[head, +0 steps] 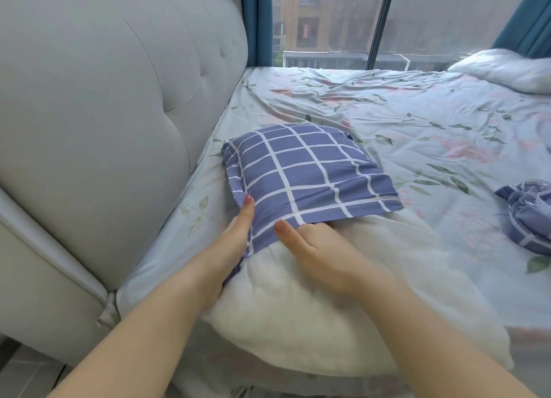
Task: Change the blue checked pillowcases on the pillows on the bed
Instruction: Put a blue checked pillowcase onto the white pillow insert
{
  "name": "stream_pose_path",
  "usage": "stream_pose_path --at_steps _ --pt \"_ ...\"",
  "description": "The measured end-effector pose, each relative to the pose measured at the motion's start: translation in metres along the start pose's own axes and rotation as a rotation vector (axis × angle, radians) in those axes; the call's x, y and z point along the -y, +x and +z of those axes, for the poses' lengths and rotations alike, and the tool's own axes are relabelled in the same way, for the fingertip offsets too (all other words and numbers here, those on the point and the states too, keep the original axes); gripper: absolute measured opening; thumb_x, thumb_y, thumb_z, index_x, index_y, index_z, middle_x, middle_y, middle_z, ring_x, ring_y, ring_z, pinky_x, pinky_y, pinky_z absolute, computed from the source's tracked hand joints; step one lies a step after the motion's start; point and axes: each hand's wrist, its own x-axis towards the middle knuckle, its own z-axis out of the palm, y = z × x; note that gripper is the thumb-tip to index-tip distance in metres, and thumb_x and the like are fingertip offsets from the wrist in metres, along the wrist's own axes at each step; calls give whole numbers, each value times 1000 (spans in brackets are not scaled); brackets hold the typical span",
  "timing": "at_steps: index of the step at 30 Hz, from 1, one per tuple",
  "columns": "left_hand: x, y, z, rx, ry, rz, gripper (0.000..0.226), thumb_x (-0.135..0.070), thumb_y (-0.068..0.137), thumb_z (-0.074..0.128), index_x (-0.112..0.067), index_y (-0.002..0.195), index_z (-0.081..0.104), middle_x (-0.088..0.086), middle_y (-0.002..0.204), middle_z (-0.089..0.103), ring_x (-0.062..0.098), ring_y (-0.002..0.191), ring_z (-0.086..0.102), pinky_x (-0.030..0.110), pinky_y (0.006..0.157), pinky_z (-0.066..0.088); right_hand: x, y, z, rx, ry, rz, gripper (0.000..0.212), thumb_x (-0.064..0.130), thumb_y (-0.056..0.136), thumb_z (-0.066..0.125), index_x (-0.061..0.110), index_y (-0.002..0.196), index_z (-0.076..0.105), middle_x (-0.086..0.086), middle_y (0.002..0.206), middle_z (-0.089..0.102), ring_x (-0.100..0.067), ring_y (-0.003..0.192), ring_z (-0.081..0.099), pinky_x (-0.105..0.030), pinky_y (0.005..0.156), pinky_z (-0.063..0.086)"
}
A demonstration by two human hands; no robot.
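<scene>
Head view: left hand (pixel 231 242), right hand (pixel 323 250), both grips tight on one pillowcase (pixel 307 171); second pillowcase (pixel 529 216) aside.

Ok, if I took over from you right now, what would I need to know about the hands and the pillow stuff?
The left hand pinches the left edge of the blue checked pillowcase, thumb on top.
The right hand has its fingers inside the opening, thumb on the cloth.
The white pillow lies on the bed, far end in the case, near part bare.
A crumpled checked pillowcase lies to the right; what seems a second pillow sits at the far corner.
Going on or coming off? Cannot tell from this.
Left: finish this pillow, then probably the other.
</scene>
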Motion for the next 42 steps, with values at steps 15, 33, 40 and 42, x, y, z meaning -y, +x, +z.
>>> stream_pose_path --at_steps 15,33,40,42 --pt "7 -45 -8 262 132 128 74 -47 80 75 -33 143 40 -21 123 60 1 106 61 23 89 50 -157 20 -55 -401 540 485 44 58 88 59 33 124 61 -1 129 63 -21 117 58 -39 107 42" --pt "-18 -17 -19 -486 614 819 38 -13 88 68 -14 125 62 9 126 56 33 116 51 28 99 33 -90 8 -20 -468 721 640 52 65 84 53 26 117 58 -3 122 62 -28 109 61 -49 97 51" --pt "6 -87 41 320 836 1054 46 -57 91 41 -32 124 62 -16 105 67 5 102 59 33 86 50 -113 -25 -76 -399 654 663 52 52 103 31 19 95 71 2 106 63 -24 96 61 -43 82 52" --pt "9 -88 48 339 910 991 62 -68 87 32 -37 137 51 -16 113 65 5 109 55 34 93 48 -122 -36 -83 -365 575 620 36 39 103 43 17 101 71 -1 110 66 -25 96 65 -43 82 54"
